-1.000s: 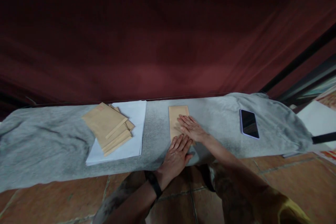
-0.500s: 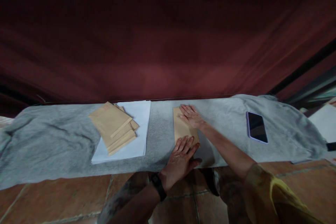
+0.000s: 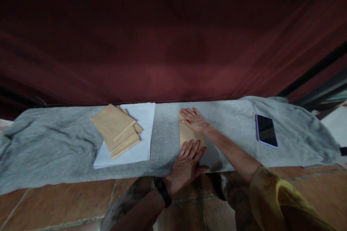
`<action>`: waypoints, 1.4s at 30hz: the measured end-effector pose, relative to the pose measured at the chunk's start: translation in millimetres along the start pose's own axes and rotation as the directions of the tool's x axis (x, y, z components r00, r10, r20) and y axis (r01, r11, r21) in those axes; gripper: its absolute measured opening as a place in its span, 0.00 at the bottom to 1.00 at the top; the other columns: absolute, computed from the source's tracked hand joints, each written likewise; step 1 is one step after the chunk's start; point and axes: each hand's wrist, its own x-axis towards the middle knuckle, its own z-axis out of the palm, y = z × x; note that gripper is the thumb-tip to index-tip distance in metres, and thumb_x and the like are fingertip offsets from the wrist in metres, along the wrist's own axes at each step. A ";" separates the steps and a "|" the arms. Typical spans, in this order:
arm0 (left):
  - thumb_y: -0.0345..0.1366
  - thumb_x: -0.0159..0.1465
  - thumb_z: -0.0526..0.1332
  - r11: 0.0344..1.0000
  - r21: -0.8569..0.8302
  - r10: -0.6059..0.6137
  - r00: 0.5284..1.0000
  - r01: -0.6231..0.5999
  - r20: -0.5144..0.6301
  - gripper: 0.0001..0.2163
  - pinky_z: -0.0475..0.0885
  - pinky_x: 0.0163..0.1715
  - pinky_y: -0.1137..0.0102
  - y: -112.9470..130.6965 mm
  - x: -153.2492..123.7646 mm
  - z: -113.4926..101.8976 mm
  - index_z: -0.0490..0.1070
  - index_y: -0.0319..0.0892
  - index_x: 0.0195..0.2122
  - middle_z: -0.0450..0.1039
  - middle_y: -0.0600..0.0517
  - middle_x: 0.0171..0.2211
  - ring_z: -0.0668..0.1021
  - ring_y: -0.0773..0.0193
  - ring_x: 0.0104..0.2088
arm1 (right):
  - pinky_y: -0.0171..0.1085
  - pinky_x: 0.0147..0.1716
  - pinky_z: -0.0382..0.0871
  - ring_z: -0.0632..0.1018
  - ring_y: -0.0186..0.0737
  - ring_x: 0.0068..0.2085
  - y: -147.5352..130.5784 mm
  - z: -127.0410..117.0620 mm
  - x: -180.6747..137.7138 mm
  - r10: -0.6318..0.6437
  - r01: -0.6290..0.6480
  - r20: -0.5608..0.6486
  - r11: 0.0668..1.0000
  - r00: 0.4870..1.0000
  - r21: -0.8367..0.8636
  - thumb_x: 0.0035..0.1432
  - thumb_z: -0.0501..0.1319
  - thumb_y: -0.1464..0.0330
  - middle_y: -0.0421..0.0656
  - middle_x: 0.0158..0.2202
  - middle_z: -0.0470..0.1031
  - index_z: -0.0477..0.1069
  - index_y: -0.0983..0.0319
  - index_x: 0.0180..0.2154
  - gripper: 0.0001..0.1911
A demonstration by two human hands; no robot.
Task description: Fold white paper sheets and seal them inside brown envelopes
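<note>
Centre frame: brown envelope (image 3: 189, 138) lies on the grey-covered table (image 3: 54, 146). Left hand (image 3: 187, 162), flat and splayed, pins its lower end; right hand (image 3: 193, 120) lies flat on its upper end (evidently pressing it smooth).

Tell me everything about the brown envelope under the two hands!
The envelope is tan, seemingly paper, long and narrow. It lies flat on the grey cloth, pointing away from the person. The left hand lies flat on its near end and the right hand on its far end, so only the middle shows.
</note>
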 end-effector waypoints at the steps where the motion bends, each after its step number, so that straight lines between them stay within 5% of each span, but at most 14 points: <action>1: 0.56 0.69 0.59 1.000 0.002 0.001 1.000 -0.001 0.005 0.34 0.51 0.71 0.44 0.0 0.2 -0.1 0.55 0.52 0.73 0.50 0.45 0.75 0.54 0.43 0.74 | 0.57 0.73 0.38 0.53 0.51 0.75 -1.1 0.0 -0.8 -0.007 0.007 -0.006 1.000 1.000 0.004 0.75 0.45 0.55 0.42 0.76 0.49 0.53 0.55 0.73 0.31; 17: 0.59 0.72 0.50 0.995 0.098 0.004 0.999 -0.009 0.045 0.33 0.46 0.73 0.52 -6.3 -1.7 5.4 0.49 0.53 0.74 0.42 0.50 0.77 0.48 0.51 0.76 | 0.53 0.74 0.42 0.53 0.46 0.75 -9.0 13.0 -25.8 -0.114 0.114 0.006 0.992 0.993 0.062 0.75 0.41 0.51 0.44 0.76 0.50 0.49 0.58 0.74 0.34; 29: 0.58 0.73 0.46 0.993 0.103 0.047 0.993 -0.057 0.104 0.35 0.47 0.74 0.57 -3.5 -3.4 0.1 0.44 0.46 0.76 0.46 0.47 0.76 0.51 0.55 0.75 | 0.52 0.74 0.45 0.54 0.44 0.75 -13.2 18.5 -54.3 -0.172 0.174 -0.034 0.982 0.984 0.077 0.76 0.42 0.52 0.43 0.75 0.51 0.49 0.57 0.74 0.33; 42: 0.50 0.73 0.55 0.986 -0.026 0.166 0.982 -0.165 0.087 0.28 0.61 0.69 0.60 -3.1 -3.1 -13.7 0.62 0.40 0.69 0.64 0.43 0.70 0.65 0.56 0.70 | 0.52 0.75 0.42 0.51 0.43 0.76 -25.5 13.0 -80.7 -0.160 0.155 0.025 0.978 0.987 0.140 0.76 0.42 0.51 0.41 0.76 0.48 0.47 0.56 0.75 0.33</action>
